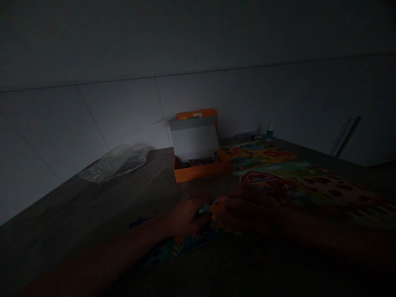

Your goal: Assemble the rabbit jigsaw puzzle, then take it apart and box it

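The view is very dark. My left hand (188, 212) reaches over a partly assembled jigsaw puzzle (179, 249) with dark blue and green colours. Its fingers curl at a small jigsaw piece with a light-blue part (204, 208). Close beside it on the right, my right hand (247, 206) has its fingers bent round an orange jigsaw piece (218, 208). The two hands nearly meet there, and shadow hides most fingertips. Whether the light-blue and orange parts belong to one piece, I cannot tell.
An orange box (201, 170) with raised lid stands ahead, dark pieces inside. Crumpled clear plastic (119, 161) lies left. Two colourful picture puzzles, one with animals (262, 153), one with a barn and spotted cow (334, 187), lie right. A small bottle (269, 133) stands near the wall.
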{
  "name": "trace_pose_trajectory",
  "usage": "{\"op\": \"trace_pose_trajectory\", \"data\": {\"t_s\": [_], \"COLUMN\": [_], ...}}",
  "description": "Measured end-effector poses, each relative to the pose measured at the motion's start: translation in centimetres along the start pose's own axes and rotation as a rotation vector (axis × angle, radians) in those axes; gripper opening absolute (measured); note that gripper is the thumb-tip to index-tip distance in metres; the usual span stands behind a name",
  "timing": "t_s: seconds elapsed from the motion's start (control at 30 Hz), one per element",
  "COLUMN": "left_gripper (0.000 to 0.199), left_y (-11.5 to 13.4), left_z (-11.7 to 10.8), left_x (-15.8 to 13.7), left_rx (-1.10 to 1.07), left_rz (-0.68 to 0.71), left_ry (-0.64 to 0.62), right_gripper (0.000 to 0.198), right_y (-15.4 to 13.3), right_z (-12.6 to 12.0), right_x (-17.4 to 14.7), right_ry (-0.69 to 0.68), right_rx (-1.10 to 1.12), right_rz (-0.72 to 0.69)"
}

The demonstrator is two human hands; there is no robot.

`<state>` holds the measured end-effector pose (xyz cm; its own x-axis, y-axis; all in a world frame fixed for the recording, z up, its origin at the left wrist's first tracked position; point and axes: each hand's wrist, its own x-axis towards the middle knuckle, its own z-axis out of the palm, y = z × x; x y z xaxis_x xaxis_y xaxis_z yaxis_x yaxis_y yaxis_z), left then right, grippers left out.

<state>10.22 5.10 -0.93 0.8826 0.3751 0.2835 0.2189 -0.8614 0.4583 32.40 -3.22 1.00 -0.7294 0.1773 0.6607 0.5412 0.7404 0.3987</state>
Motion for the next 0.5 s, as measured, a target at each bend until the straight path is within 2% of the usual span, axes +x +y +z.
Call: {"op": "trace_pose_trajectory", "data": {"t_s": [0.07, 0.17, 0.3, 0.4, 0.5], "left_gripper": [0.005, 0.007, 0.016, 0.018, 0.013], "left_y": [-0.1, 0.0, 0.2, 0.2, 0.2], "left_z": [0.1, 0.1, 0.0, 0.0, 0.0], "left_x": [0.0, 0.1, 0.1, 0.1, 0.0], "left_rx": [0.030, 0.034, 0.010, -0.012, -0.028], "left_rz": [0.015, -0.001, -0.040, -0.058, -0.048], "left_ry": [-0.002, 0.008, 0.023, 0.005, 0.003], "right_gripper": [0.020, 0.022, 0.021, 0.023, 0.024], "right_y": [0.0, 0.1, 0.6, 0.9, 0.9], "right_z": [-0.2, 0.1, 1.0, 1.4, 1.5], "right_x": [0.1, -0.1, -0.8, -1.1, -1.1], "right_ry": [-0.013, -0.018, 0.050, 0.051, 0.030], "right_rx": [0.000, 0.049, 0.205, 0.247, 0.159], "right_rz": [-0.011, 0.080, 0.193, 0.177, 0.130]}}
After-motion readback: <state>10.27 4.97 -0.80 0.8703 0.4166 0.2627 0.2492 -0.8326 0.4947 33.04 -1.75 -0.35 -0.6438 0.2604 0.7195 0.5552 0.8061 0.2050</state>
